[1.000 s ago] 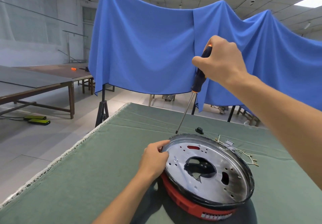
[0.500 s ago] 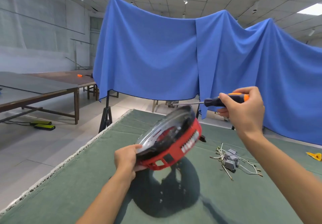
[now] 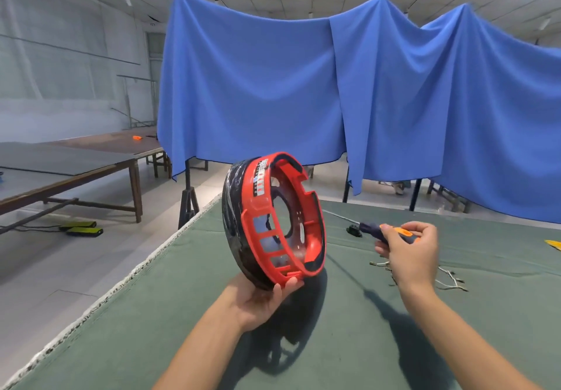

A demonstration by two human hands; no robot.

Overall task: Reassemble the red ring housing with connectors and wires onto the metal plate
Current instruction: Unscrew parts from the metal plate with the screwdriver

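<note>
My left hand (image 3: 263, 300) grips the lower rim of the red ring housing (image 3: 261, 207), holding it on edge above the green table. Its open red side faces right and toward me. The round metal plate (image 3: 232, 222) sits on its far left side, seen only as a dark rim. My right hand (image 3: 408, 253) holds the orange and black screwdriver (image 3: 372, 228) low over the table, shaft pointing left. Loose wires with connectors (image 3: 449, 277) lie on the cloth just beyond my right wrist, partly hidden by the hand.
A small black part (image 3: 353, 230) lies on the green cloth (image 3: 151, 313) by the screwdriver shaft. The table's left edge (image 3: 121, 280) drops to the floor. A yellow object (image 3: 554, 244) lies at the far right. Blue drapes (image 3: 273, 92) hang behind; wooden tables (image 3: 60, 165) stand at left.
My left hand lifted the assembly off the table and turned it over onto its edge, red side now showing. My right hand came down with the screwdriver from upright to level near the cloth.
</note>
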